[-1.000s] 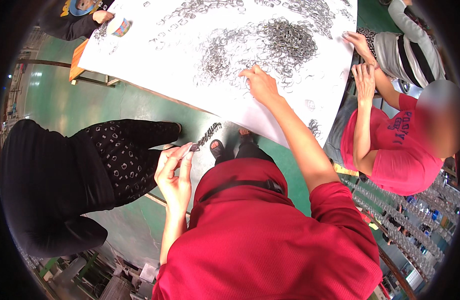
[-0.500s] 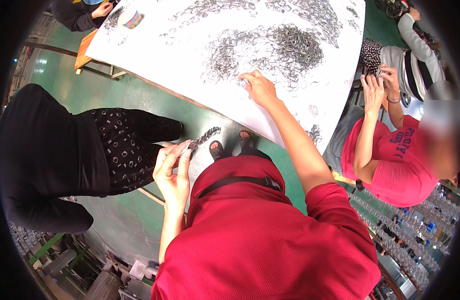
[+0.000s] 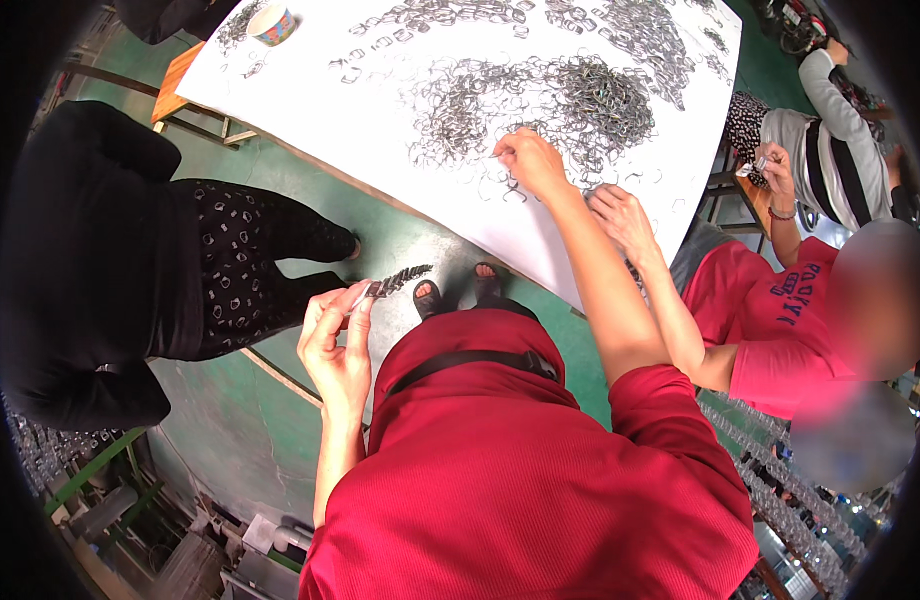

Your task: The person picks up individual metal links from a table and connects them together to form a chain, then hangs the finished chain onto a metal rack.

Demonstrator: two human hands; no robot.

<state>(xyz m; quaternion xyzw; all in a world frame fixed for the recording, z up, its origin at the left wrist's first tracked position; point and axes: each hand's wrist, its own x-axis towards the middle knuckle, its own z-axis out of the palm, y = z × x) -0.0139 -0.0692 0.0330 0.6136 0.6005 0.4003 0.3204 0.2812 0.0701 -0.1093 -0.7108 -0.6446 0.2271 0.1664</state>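
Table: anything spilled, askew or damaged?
Nothing clearly stands out. The dark pieces lie loose on the table, some scattered around a dense heap. Damage to single pieces is too small to tell.

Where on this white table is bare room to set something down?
A bare strip follows the table's near edge, between the paper cup and the right hand. Crowded: the pile of dark loops, and beside the right forearm, at a co-worker's hand.
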